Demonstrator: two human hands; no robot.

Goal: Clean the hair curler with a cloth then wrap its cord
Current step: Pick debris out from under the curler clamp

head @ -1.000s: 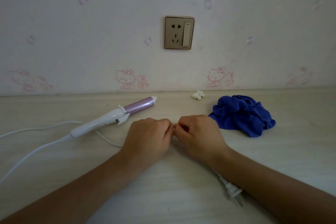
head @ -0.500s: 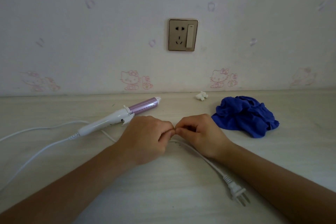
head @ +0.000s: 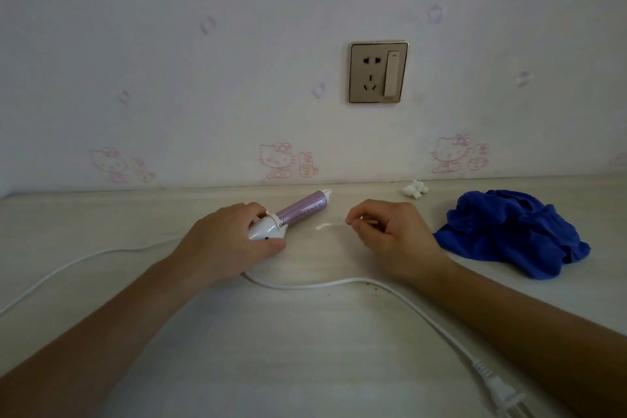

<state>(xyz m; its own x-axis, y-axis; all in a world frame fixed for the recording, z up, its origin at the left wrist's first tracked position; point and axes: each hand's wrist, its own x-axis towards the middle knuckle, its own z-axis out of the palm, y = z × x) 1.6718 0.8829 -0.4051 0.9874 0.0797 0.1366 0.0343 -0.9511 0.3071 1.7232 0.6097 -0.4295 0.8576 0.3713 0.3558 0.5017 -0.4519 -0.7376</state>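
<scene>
On the table (head: 101,220), the hair curler (head: 291,214) is pointed up-right toward the wall, gripped at its white handle by the left hand (head: 224,244), while something thin and blurred is pinched by the right hand (head: 393,234).

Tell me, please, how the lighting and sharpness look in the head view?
Head view: dim, flat light with darker corners; wide-angle bowing along the table edge; motion blur on a pale streak beside the right hand; the left hand on the hair curler looks sharp.
</scene>
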